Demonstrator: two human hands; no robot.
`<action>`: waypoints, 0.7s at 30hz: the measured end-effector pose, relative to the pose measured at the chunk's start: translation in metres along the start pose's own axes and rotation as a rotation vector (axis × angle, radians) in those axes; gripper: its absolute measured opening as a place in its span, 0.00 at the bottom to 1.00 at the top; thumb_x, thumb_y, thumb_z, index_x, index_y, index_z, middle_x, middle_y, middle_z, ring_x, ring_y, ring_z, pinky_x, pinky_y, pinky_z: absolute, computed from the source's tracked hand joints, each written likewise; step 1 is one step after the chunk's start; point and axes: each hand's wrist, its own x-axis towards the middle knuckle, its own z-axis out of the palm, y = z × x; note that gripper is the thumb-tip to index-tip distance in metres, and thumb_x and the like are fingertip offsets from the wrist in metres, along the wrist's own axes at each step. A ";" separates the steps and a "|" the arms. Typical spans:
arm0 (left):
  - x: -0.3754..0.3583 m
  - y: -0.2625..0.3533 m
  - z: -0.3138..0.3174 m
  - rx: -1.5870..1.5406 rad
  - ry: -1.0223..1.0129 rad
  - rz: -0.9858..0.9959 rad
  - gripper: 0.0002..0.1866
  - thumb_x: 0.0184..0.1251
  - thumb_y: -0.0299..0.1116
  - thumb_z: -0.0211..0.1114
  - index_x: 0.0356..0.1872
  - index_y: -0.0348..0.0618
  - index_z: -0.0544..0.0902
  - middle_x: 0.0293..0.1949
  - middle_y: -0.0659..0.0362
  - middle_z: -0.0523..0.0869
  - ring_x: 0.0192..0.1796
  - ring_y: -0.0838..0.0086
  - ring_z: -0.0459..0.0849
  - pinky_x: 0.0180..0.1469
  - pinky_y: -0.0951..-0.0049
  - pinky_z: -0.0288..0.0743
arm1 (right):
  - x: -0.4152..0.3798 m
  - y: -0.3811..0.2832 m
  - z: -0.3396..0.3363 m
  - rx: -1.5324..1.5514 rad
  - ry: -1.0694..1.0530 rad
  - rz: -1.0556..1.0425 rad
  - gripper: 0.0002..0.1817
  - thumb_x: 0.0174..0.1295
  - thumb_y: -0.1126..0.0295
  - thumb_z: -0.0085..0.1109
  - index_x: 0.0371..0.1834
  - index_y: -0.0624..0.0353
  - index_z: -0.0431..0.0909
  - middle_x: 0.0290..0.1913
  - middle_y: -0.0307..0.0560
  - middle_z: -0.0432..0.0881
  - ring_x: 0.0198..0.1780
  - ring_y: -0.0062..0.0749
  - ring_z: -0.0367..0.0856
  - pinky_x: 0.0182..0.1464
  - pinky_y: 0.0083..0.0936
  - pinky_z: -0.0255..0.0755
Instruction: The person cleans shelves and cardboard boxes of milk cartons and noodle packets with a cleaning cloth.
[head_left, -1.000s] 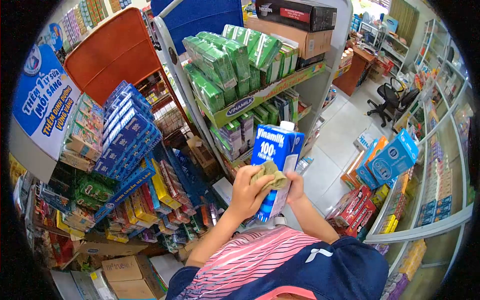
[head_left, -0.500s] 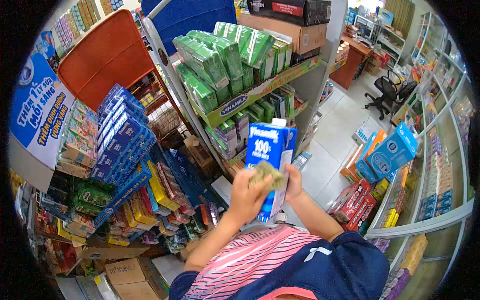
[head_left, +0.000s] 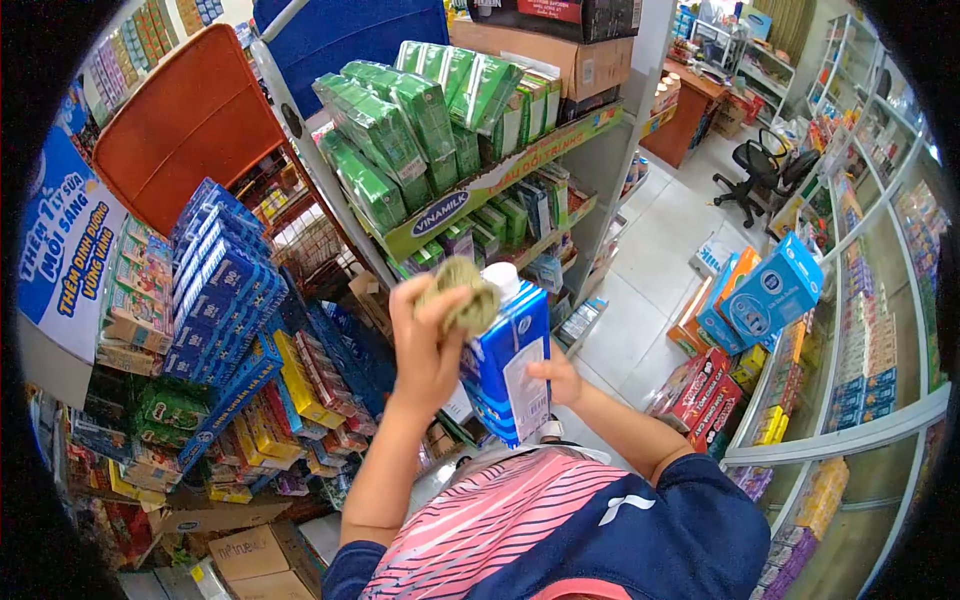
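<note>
Left hand (head_left: 424, 345) clamps one cloth (head_left: 460, 297) (perhaps folded); right hand (head_left: 560, 376) grips one carton (head_left: 508, 370).

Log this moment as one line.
left hand: holds olive cloth, near white cap | right hand: holds blue carton, capped | ahead: shelf, green packs

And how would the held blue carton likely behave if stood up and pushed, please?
The blue carton looks stiff, its edges straight in the right hand. Tall and narrow, it might tip if pushed near its white cap.
</note>
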 end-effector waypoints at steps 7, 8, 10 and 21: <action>0.034 -0.007 -0.019 -0.246 -0.413 -0.445 0.13 0.59 0.33 0.53 0.41 0.36 0.74 0.35 0.55 0.76 0.40 0.70 0.74 0.46 0.75 0.65 | 0.003 -0.020 0.012 -0.569 0.014 -0.171 0.49 0.35 0.60 0.68 0.64 0.59 0.54 0.62 0.48 0.59 0.62 0.34 0.58 0.63 0.29 0.48; 0.032 -0.004 -0.021 -0.284 -0.414 -0.485 0.13 0.58 0.33 0.54 0.41 0.36 0.74 0.35 0.56 0.76 0.40 0.71 0.74 0.45 0.75 0.65 | 0.002 -0.019 0.013 -0.556 0.051 -0.178 0.49 0.35 0.60 0.68 0.64 0.60 0.54 0.62 0.48 0.59 0.62 0.34 0.57 0.63 0.29 0.48; 0.027 -0.002 -0.024 -0.101 -0.390 -0.334 0.11 0.58 0.31 0.56 0.38 0.35 0.73 0.32 0.54 0.75 0.35 0.69 0.73 0.40 0.74 0.66 | 0.004 -0.015 0.011 -0.503 0.075 -0.136 0.49 0.35 0.59 0.68 0.64 0.61 0.54 0.61 0.48 0.60 0.62 0.34 0.57 0.63 0.28 0.47; -0.013 0.027 -0.031 0.117 -0.221 -0.263 0.09 0.50 0.24 0.60 0.33 0.35 0.74 0.31 0.49 0.75 0.36 0.55 0.74 0.39 0.66 0.68 | 0.014 -0.008 0.006 -0.746 0.114 -0.125 0.47 0.35 0.60 0.67 0.63 0.58 0.57 0.60 0.50 0.62 0.62 0.37 0.58 0.64 0.29 0.45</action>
